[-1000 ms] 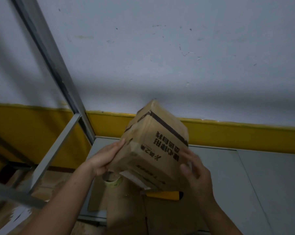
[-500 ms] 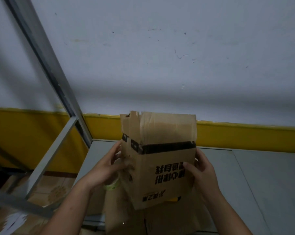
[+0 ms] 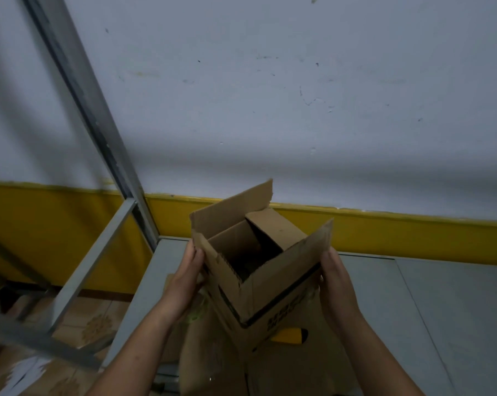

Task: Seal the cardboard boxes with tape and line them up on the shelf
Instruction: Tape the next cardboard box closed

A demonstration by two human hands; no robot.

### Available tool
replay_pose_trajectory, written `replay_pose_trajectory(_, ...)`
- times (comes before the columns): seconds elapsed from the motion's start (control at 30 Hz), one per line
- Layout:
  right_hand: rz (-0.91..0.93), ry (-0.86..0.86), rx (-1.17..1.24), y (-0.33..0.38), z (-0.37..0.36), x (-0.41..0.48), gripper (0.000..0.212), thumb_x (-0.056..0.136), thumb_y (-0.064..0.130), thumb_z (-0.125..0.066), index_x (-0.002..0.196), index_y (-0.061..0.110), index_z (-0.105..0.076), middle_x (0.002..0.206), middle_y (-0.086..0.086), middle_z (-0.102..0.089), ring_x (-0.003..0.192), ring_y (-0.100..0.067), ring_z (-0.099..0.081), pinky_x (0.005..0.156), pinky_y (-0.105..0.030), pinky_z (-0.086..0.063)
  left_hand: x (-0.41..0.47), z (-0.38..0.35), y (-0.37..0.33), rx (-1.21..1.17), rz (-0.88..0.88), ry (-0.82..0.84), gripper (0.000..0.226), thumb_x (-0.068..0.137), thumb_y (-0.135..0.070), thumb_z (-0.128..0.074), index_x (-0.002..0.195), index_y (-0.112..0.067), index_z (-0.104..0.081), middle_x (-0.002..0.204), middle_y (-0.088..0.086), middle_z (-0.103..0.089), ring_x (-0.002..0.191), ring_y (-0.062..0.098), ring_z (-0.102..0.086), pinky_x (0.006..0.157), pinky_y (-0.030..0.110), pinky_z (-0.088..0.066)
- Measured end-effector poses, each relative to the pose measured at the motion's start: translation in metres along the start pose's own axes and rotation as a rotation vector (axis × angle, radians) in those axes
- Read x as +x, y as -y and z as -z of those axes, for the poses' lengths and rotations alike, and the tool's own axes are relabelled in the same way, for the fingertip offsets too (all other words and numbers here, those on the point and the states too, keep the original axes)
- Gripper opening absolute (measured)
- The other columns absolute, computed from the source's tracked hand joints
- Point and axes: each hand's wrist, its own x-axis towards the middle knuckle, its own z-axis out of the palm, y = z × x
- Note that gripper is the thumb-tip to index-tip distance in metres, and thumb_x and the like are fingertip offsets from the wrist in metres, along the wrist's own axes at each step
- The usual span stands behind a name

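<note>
The left hand (image 3: 188, 277) lay against the left side of the cardboard box (image 3: 258, 281), fingers mostly straight and pressing, not wrapped around it. Just below this hand something pale and round showed, maybe the tape roll (image 3: 195, 312), but it was too blurred to be sure. The box was carried between the two hands, above a flat piece of cardboard (image 3: 213, 361), one corner turned toward the person. Its upper flaps stood open and the inside looked dark. The right hand (image 3: 334, 284) pressed the right side in the same way, palm flat and fingers extended. Below the right hand a yellow-handled tool (image 3: 291, 335) lay on the grey worktop (image 3: 441, 310). The step in hand seemed to be preparing this box for closing, as no tape yet lay over its top. The next move would probably need the box set down, the flaps folded in, and one hand freed for the tape.
</note>
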Motion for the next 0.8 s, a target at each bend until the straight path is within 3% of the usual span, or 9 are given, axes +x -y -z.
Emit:
replay_pose_trajectory(0.13,-0.01,0.012,-0.004,0.0,-0.002,-0.003,0.088,0.062,0.089,-0.07,0.133,0.038,-0.059,0.119,0.021,-0.071,0.112,-0.001,-0.066,0.082,-0.021,-0.056,-0.002,-0.001,0.0,0.043,-0.001,-0.052,0.049,0.105,-0.069,-0.039,0.153,-0.059,-0.035,0.151,-0.023,-0.053,0.141,0.008,-0.048,0.113,0.053,-0.043)
replay_pose_trajectory(0.23,-0.052,-0.01,0.057,-0.001,-0.001,-0.005,0.091,0.056,0.086,-0.077,0.125,0.027,-0.066,0.114,0.006,-0.075,0.108,-0.012,-0.069,0.08,-0.027,-0.057,-0.006,-0.004,-0.003,0.056,-0.008,-0.044,0.045,0.106,-0.066,-0.037,0.15,-0.058,-0.041,0.142,-0.028,-0.058,0.133,0.001,-0.052,0.107,0.046,-0.047)
replay_pose_trajectory(0.37,-0.123,0.0,0.143,-0.005,0.003,-0.005,0.097,0.056,0.083,-0.08,0.119,0.009,-0.069,0.114,-0.011,-0.074,0.106,-0.026,-0.069,0.087,-0.039,-0.053,-0.008,0.001,-0.006,0.006,0.012,-0.01,0.074,0.083,-0.086,-0.044,0.151,-0.055,-0.043,0.143,-0.025,-0.058,0.133,0.001,-0.052,0.104,0.042,-0.045)
replay_pose_trajectory(0.5,-0.107,0.049,0.174,-0.007,0.005,-0.005,0.087,0.057,0.079,-0.082,0.105,0.007,-0.07,0.104,-0.014,-0.07,0.098,-0.029,-0.065,0.083,-0.04,-0.049,-0.011,0.008,-0.009,-0.011,0.012,0.055,0.11,0.064,-0.091,-0.071,0.157,-0.044,-0.037,0.138,-0.023,-0.064,0.125,0.002,-0.062,0.094,0.028,-0.057)
replay_pose_trajectory(0.63,-0.078,0.163,0.213,-0.003,0.006,-0.003,0.058,0.059,0.072,-0.086,0.092,0.026,-0.082,0.122,-0.006,-0.073,0.106,-0.019,-0.067,0.078,-0.029,-0.049,-0.011,0.011,-0.014,-0.051,-0.024,0.032,0.095,0.071,-0.07,-0.083,0.152,-0.041,-0.043,0.138,-0.009,-0.067,0.129,0.019,-0.064,0.107,0.05,-0.053)
replay_pose_trajectory(0.7,-0.062,0.222,0.196,-0.003,0.006,-0.001,0.047,0.063,0.061,-0.089,0.095,0.027,-0.082,0.133,-0.008,-0.068,0.12,-0.024,-0.064,0.085,-0.032,-0.051,-0.007,0.012,-0.015,-0.06,-0.057,0.011,0.086,0.077,-0.053,-0.082,0.152,-0.041,-0.042,0.137,-0.005,-0.067,0.128,0.024,-0.064,0.109,0.056,-0.051)
replay_pose_trajectory(0.8,-0.091,0.15,0.152,-0.002,0.003,0.001,0.062,0.059,0.053,-0.095,0.104,0.015,-0.077,0.111,-0.008,-0.073,0.105,-0.027,-0.067,0.082,-0.034,-0.055,-0.004,0.014,-0.016,-0.018,-0.071,0.01,0.083,0.08,-0.051,-0.079,0.153,-0.045,-0.039,0.139,-0.006,-0.065,0.13,0.023,-0.063,0.108,0.054,-0.053)
